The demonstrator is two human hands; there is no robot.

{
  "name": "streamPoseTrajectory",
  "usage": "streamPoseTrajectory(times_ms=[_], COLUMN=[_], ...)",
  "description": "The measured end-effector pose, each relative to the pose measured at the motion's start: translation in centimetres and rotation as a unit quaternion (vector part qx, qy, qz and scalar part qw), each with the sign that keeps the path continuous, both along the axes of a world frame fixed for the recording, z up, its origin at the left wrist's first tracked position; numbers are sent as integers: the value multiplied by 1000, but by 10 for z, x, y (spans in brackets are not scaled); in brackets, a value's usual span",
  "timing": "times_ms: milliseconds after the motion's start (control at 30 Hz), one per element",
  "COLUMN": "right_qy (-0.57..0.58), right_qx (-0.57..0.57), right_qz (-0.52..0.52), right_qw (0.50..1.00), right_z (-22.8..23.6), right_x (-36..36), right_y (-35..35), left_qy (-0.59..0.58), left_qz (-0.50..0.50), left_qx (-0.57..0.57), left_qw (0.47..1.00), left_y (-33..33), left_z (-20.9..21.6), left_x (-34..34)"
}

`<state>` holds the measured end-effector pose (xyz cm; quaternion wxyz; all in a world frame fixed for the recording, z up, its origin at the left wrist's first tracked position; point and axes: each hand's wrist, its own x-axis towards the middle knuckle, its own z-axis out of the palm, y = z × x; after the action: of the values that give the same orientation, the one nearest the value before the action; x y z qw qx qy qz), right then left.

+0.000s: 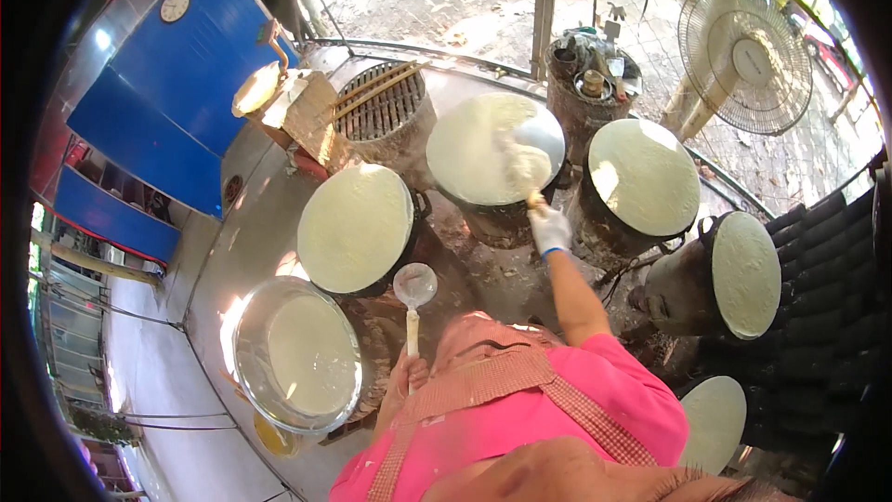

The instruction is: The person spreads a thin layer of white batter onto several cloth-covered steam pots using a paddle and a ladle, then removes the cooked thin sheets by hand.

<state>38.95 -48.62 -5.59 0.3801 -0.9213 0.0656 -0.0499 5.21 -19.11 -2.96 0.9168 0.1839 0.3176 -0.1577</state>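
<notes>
My right hand [550, 229], in a white glove, is closed round the wooden handle of a spreading tool [530, 168]. The tool's head is coated in pale batter and smeared by motion, so its exact shape is unclear. It rests on or just over a round griddle [444, 144] covered with pale batter, where a shiny bare patch shows at the right side. My left hand [409, 376] is wrapped round the pale handle of a ladle [414, 285], held upright near my body. Beside it on the left stands a large clear bowl [243, 363] of white batter.
Batter-covered griddles on drum stoves surround me: one at left [356, 228], others at right [645, 177], [747, 274], and lower right [715, 423]. A slatted drum [383, 98] with sticks, a tool-laden drum [576, 107], and a fan [748, 60] stand farther off.
</notes>
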Motion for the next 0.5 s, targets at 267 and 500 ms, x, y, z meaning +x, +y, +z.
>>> streamPoseTrajectory(times_ms=[267, 500], right_qy=[3, 9], right_qx=[-78, -108], right_qz=[23, 128], right_qw=[997, 986], right_z=[-36, -51], right_x=[42, -15], right_y=[-97, -71], left_qy=[11, 35], left_qz=[-8, -36], left_qx=[-76, -21], left_qw=[997, 999], left_y=[-13, -35], left_z=[-17, -2], left_x=[23, 58])
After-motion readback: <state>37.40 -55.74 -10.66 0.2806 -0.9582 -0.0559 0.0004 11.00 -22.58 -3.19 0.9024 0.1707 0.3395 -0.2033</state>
